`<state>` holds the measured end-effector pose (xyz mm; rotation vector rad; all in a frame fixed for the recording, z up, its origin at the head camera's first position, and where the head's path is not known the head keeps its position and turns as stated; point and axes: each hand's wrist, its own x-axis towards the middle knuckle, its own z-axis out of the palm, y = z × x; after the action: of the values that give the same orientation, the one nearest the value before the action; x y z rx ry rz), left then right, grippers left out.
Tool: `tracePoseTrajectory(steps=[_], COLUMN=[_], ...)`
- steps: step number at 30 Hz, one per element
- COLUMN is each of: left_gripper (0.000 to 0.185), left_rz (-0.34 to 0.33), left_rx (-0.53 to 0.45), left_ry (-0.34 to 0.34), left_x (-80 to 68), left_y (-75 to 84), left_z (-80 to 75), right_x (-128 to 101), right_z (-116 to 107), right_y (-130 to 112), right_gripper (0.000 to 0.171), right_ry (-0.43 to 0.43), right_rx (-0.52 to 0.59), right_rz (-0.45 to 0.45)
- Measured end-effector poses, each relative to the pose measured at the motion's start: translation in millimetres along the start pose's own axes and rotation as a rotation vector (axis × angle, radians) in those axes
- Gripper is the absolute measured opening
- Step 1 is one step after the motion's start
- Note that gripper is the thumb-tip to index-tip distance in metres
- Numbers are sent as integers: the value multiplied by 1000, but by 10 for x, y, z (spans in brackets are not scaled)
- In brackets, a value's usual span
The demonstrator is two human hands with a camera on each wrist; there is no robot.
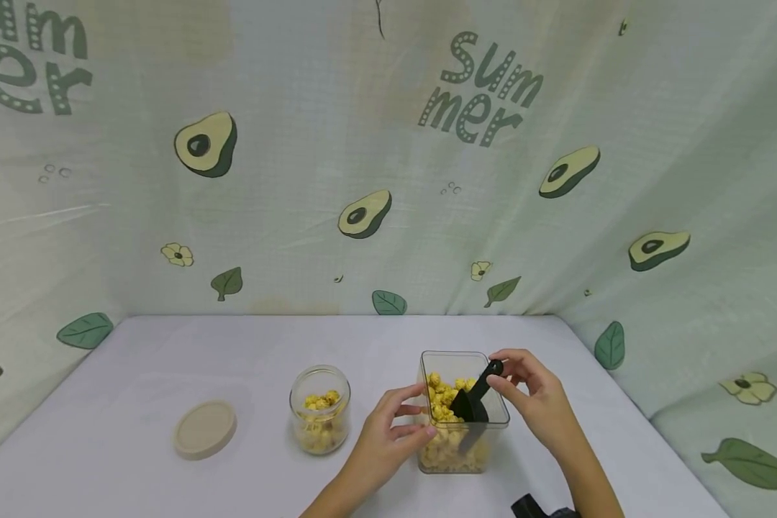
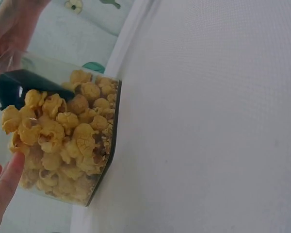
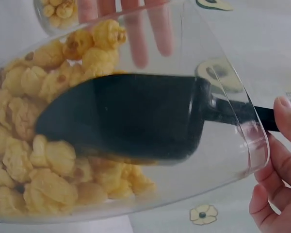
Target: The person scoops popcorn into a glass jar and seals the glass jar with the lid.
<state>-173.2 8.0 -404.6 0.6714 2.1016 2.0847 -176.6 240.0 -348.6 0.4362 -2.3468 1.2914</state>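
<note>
A clear square container [image 1: 464,426] holds yellow popcorn [image 1: 437,403] and stands at the right of the table. Inside it a black scoop [image 1: 469,407] leans, its bowl down among the popcorn and its handle up past the far right rim. My right hand [image 1: 536,397] pinches the handle's end between thumb and fingers. Through the wall in the right wrist view, the scoop's blade [image 3: 126,116] shows partly sunk in popcorn. With fairly straight fingers, my left hand [image 1: 388,436] touches the container's left side, thumb at the near left corner.
Left of the container stands a round glass jar [image 1: 320,426] partly filled with popcorn, without a lid. A round beige lid [image 1: 204,430] lies farther left on the white table [image 1: 265,345]. A patterned curtain [image 1: 285,108] hangs behind. Near the right forearm a black object [image 1: 532,506] shows.
</note>
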Motion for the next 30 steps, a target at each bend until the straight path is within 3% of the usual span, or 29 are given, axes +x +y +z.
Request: tracePoseTrajectory(steps=[6,11,15,30], left_gripper=[53,53,53,53], left_rz=[35,47,52,45], left_rx=[-9,-9,-4,24], left_ry=[-6,-6,-8,12], left_x=[-7,3,16,18], left_y=[-3,0,0,-1], left_z=[3,-3,-1,-38], right_x=[-35,-49,-63,-13], right_z=[68,148,128,23], right_y=[-2,-44,-59,76], right_gripper=[24,24,22,20], right_ry=[-65,-152,-137,-130], right_rx=[-101,-150,-143,41], right_rz=[-21,27,76,99])
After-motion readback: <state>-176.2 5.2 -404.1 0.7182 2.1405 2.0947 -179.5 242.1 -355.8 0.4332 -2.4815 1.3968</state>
